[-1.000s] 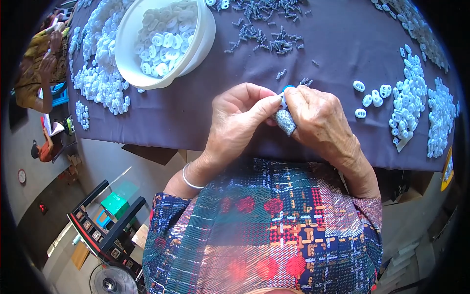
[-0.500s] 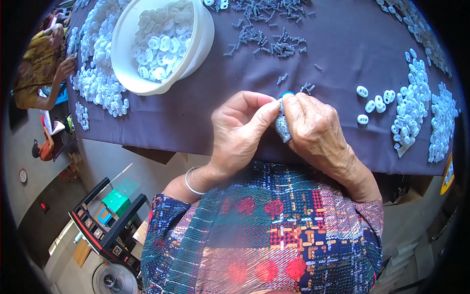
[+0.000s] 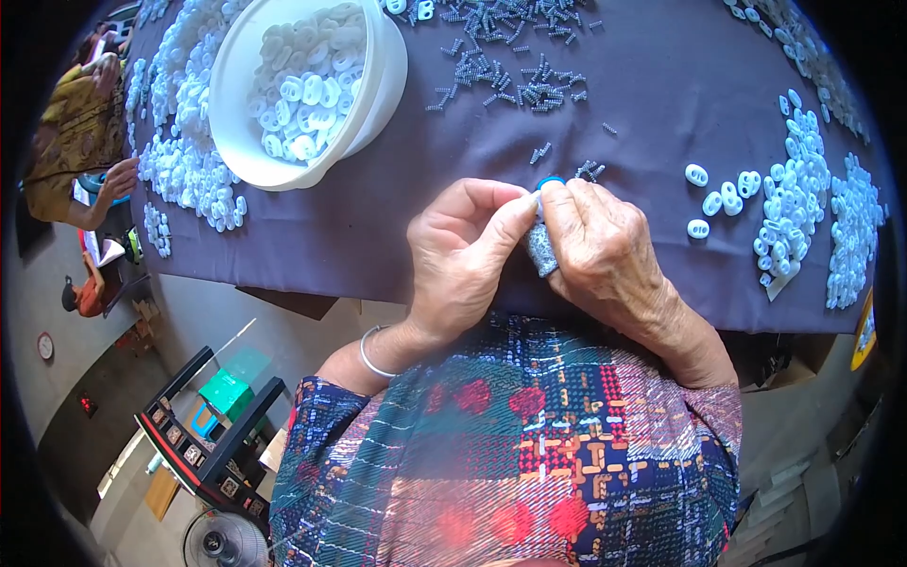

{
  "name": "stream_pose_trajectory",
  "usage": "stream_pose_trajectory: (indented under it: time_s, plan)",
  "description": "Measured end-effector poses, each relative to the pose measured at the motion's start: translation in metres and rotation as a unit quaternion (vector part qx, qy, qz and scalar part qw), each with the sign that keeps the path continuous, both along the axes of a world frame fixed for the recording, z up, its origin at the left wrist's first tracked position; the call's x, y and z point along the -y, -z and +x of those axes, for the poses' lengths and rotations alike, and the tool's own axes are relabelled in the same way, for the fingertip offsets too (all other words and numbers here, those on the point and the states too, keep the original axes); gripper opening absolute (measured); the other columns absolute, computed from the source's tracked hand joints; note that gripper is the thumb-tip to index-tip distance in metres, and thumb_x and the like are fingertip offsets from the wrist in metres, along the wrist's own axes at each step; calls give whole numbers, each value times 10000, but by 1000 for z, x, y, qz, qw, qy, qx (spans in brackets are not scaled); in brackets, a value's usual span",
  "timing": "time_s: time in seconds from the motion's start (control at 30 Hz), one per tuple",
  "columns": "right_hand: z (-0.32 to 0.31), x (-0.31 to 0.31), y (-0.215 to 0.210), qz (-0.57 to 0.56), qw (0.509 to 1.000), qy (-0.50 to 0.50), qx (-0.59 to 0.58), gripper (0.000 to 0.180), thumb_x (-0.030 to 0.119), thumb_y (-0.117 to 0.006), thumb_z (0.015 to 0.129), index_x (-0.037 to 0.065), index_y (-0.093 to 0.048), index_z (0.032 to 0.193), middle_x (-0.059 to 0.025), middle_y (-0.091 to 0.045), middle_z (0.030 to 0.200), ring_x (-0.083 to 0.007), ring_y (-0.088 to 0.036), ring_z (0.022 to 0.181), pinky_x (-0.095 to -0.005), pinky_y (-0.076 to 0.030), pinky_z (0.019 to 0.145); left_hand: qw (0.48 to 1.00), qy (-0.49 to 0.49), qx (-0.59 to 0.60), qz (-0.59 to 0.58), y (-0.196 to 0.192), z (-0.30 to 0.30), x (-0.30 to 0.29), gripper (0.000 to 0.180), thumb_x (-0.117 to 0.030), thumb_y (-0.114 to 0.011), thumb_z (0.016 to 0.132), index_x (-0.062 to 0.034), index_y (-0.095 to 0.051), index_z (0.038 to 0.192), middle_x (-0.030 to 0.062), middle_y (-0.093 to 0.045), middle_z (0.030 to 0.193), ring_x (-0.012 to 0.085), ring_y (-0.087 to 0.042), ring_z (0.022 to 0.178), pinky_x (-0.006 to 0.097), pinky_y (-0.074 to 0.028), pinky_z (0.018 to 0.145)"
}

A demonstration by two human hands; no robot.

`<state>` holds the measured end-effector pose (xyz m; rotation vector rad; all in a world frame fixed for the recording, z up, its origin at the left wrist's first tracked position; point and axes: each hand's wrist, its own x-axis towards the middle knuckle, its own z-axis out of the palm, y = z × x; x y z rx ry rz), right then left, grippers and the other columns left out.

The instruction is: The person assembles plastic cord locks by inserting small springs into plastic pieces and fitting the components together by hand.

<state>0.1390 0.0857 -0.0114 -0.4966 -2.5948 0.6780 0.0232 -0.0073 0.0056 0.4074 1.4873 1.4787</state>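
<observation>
We look from head height, steeply down and slightly forward, through one wide fisheye. The hands [image 3: 460, 253] lie close below us, at mid-view; the worktop [image 3: 331, 231] spreads across the upper half, and the wearer's patterned top [image 3: 529, 444] fills the lower centre. Our view stretches to a fan [image 3: 217, 544] at lower left, straight edges bowing toward the dark rim.

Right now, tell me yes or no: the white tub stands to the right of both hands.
No, the white tub stands left of both the left hand and right hand.

At left, a round fan [image 3: 219, 542], a green box [image 3: 227, 393], a wall clock [image 3: 45, 344]
</observation>
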Motion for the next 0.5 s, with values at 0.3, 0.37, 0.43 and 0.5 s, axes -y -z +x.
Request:
stream_pose_trajectory:
  time_s: [0.3, 0.37, 0.43, 0.5]
  plan:
    - [1, 5, 0, -53, 998, 15, 19, 272, -25, -613, 631, -26, -489, 873, -147, -490, 718, -318, -549, 642, -388, -468, 561, 1000, -9, -1, 14, 2, 2, 1, 113, -46, -645, 865, 29, -617, 944, 61, -652, 898, 95, -607, 814, 216, -495, 745]
    - [1, 5, 0, -58, 998, 16, 16, 268, -26, -611, 633, -22, -487, 871, -147, -489, 719, -319, -546, 639, -390, -467, 561, 1000, -21, -8, 9, 2, 3, 1, 114, -45, -647, 862, 28, -618, 946, 61, -651, 902, 96, -608, 816, 219, -496, 747]
    - [0, 4, 1, -59, 998, 16, -1, 262, -32, -607, 633, -15, -486, 865, -148, -488, 722, -319, -544, 643, -392, -469, 568, 1000, -21, -12, 13, 4, 3, 1, 116, -45, -649, 862, 28, -618, 946, 62, -651, 903, 97, -608, 818, 220, -496, 749]
    - [0, 4, 0, -57, 998, 16, 6, 262, -34, -607, 635, -15, -487, 867, -147, -488, 724, -319, -546, 649, -392, -470, 571, 1000, -20, -16, 15, 5, 2, 1, 117, -45, -650, 861, 28, -617, 946, 63, -650, 905, 97, -608, 820, 221, -496, 751]
